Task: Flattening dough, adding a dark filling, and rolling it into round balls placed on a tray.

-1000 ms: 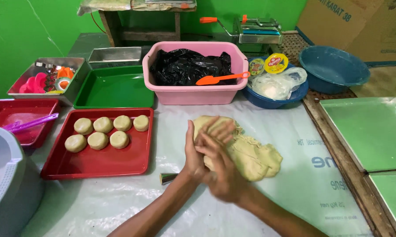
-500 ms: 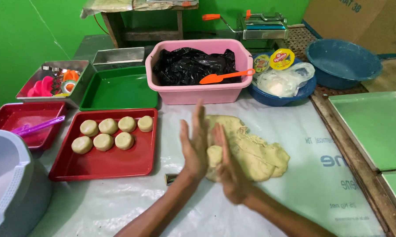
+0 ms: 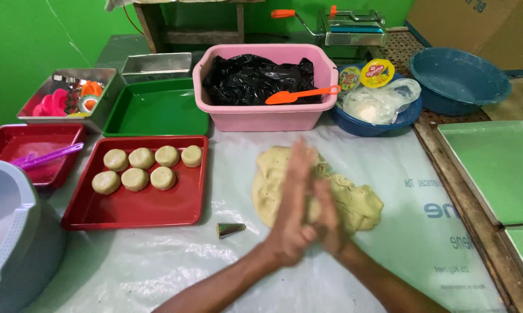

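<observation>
Pressed palm to palm with fingers straight, the left hand (image 3: pixel 293 203) and right hand (image 3: pixel 329 217) form a flat grip whose contents stay hidden, just over the pale, lumpy dough mass (image 3: pixel 354 200) sprawled on the plastic-covered tabletop (image 3: pixel 174 261), its long axis running left-right.

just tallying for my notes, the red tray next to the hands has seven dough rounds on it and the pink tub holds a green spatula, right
Not quite: the spatula in the pink tub is orange, not green, as the head view shows. The red tray does hold seven dough rounds.
</observation>
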